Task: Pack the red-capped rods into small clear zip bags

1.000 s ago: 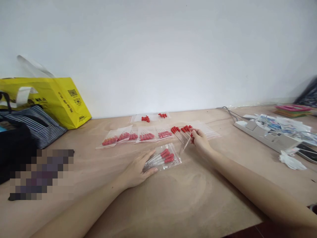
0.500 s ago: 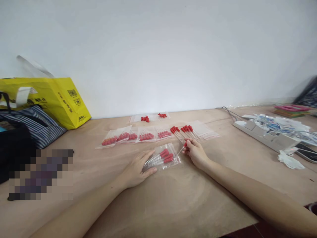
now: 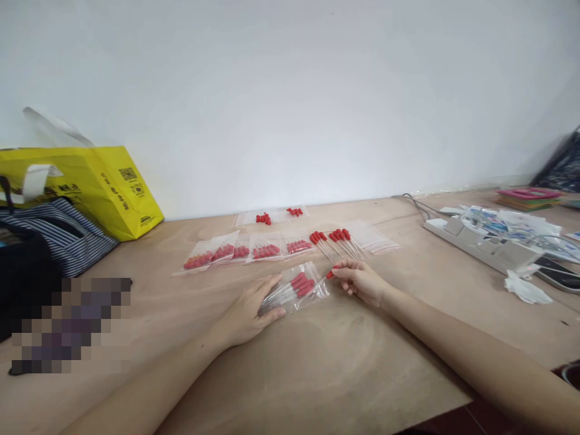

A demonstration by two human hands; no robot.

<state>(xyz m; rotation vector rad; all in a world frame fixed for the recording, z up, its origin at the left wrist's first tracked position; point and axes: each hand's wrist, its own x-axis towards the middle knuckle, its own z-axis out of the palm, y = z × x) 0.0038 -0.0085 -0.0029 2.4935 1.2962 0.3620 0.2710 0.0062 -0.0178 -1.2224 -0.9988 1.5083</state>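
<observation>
**Right hand brings a dropper down to the open bag**

Since a second ago, the right hand (image 3: 360,281) has drawn back from the loose droppers (image 3: 334,240) at 12 o'clock and now rests low on the wooden table (image 3: 317,368), just at 3 o'clock of the clear bag (image 3: 296,289). Its fingers are curled and pinch a single red-capped dropper (image 3: 330,273) by the bulb, the red tip poking out toward the bag's edge; whether the glass stem has entered the bag cannot be told. The left hand (image 3: 249,311) has barely shifted: it lies flat at 9 o'clock of the bag, fingers together and pressing down on the bag's near end.

That clear bag holds a bundle of droppers, red bulbs pointing to 2 o'clock, stems toward the left hand. Beyond it, at 12 o'clock, a row of filled bags (image 3: 247,251) lies side by side, each showing a cluster of red bulbs. Farther back, by the wall, two more bags (image 3: 276,215) hold smaller red clusters. Flat empty bags (image 3: 378,240) lie at 1 o'clock, just beside the loose droppers.

At 9 o'clock stand a yellow bag (image 3: 109,187) and a striped bag (image 3: 63,232); a power strip (image 3: 475,244) lies at 3 o'clock.
</observation>
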